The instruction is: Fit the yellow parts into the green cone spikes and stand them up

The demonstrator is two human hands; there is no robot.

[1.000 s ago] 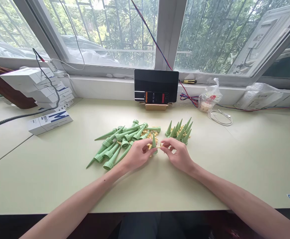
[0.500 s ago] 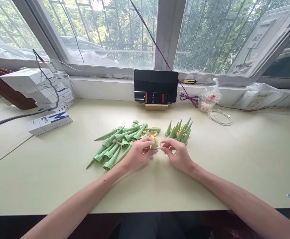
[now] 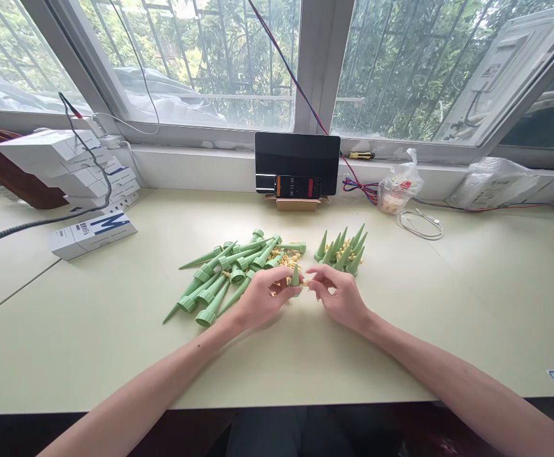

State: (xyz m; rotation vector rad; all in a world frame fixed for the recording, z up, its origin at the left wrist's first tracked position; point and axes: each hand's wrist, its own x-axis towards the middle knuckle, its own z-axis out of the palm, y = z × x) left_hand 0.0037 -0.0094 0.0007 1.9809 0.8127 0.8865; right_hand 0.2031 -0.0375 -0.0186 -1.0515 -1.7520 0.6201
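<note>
My left hand (image 3: 264, 295) pinches a green plastic plant-watering spike (image 3: 295, 277), its tip pointing up. A small yellow valve (image 3: 304, 284) sticks out from the spike's right side. My right hand (image 3: 341, 295) is at that valve, thumb and forefinger curled in a pinch around its end; the exact contact is too small to make out. Left of my hands lies a loose heap of green spikes (image 3: 229, 260). Loose yellow valves (image 3: 292, 259) are scattered at the heap's right side. Beyond my right hand, several spikes (image 3: 341, 251) with yellow valves stand upright in a group.
A phone (image 3: 298, 186) showing a timer leans on a black tablet (image 3: 297, 155) at the back. White boxes (image 3: 93, 235) are at the left. A plastic bag (image 3: 400, 184) and a coiled white cable (image 3: 419, 225) sit at the back right.
The spike in my left hand stands more upright and shows more of its cone. The yellow valve now sits lower, against the spike's side. My right hand has barely moved.
</note>
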